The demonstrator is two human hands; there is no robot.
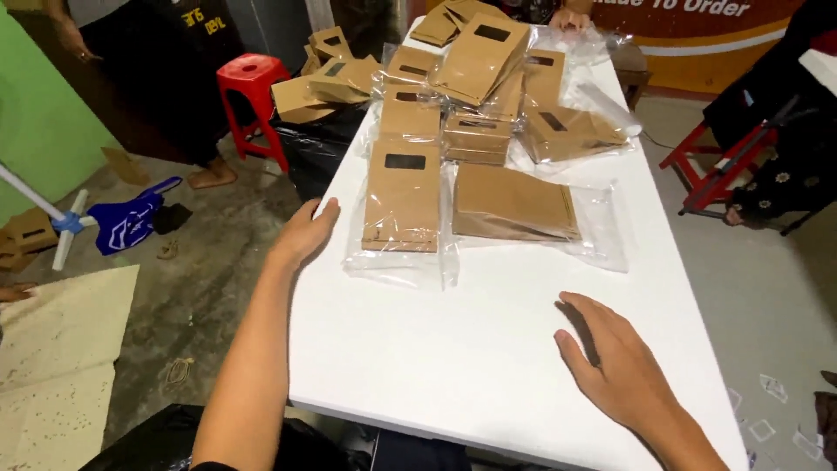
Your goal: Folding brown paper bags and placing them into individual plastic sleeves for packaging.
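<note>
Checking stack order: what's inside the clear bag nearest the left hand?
The clear bag holds a stack of brown paper pouches; the top one shows a dark window. How many lie beneath is hidden. Left hand is beside it.

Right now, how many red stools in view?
2. One red plastic stool stands left of the white table, beside the spilled brown bags. Part of a red-framed one shows at the right edge. Others may be hidden.

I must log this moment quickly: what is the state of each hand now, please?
Left hand: open, holding nothing, resting at the edge of the white table.
Right hand: open, fingers spread, holding nothing, over the table.
</note>
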